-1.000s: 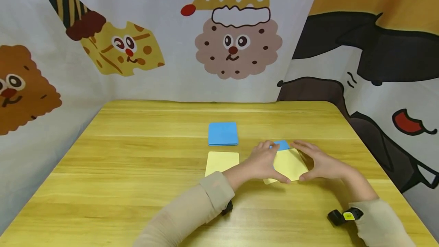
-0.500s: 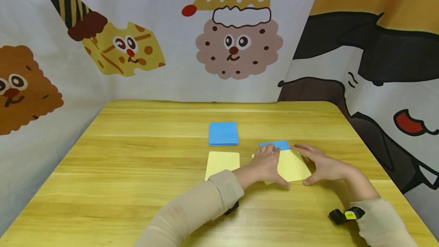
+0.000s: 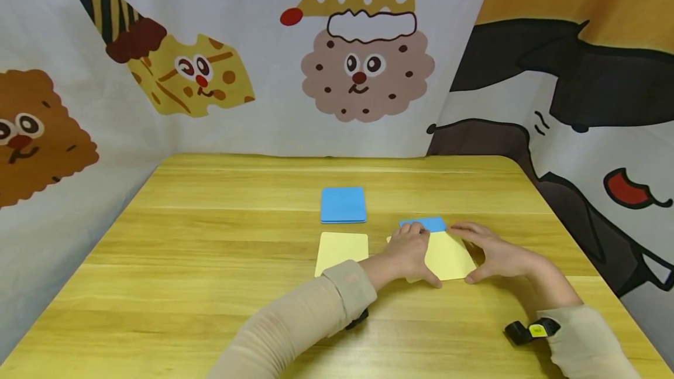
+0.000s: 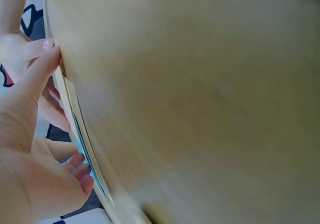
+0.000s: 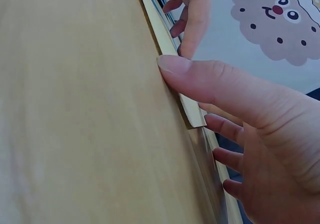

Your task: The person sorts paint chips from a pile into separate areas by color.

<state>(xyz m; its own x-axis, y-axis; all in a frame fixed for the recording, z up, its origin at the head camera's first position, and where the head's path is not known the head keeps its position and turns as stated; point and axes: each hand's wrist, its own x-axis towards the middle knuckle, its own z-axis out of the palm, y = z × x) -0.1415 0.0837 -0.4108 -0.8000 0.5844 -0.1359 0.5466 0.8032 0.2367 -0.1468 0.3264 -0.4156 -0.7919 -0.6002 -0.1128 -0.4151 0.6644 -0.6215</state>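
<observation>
In the head view, the yellow sheets [image 3: 447, 255] lie on the table [image 3: 158, 285] between the two hands. The left hand [image 3: 409, 250] rests over their left part, thumb spread wide from the fingers; the right hand [image 3: 495, 253] spans their right edge, thumb and forefinger well apart. Just beyond them a blue piece [image 3: 432, 224] shows (how much they cover, I cannot tell). Left of them lies a yellow card [image 3: 341, 247], partly under the left sleeve [image 3: 295, 309], and beyond that card, a blue stack [image 3: 343, 204].

In the left wrist view, the left thumb stretches along the sheets' edge, the other fingers loosely bent; whether it has hold of anything, I cannot tell.

In the right wrist view, the right thumb touches the sheets' edge, the fingers loose and parted behind it.
</observation>
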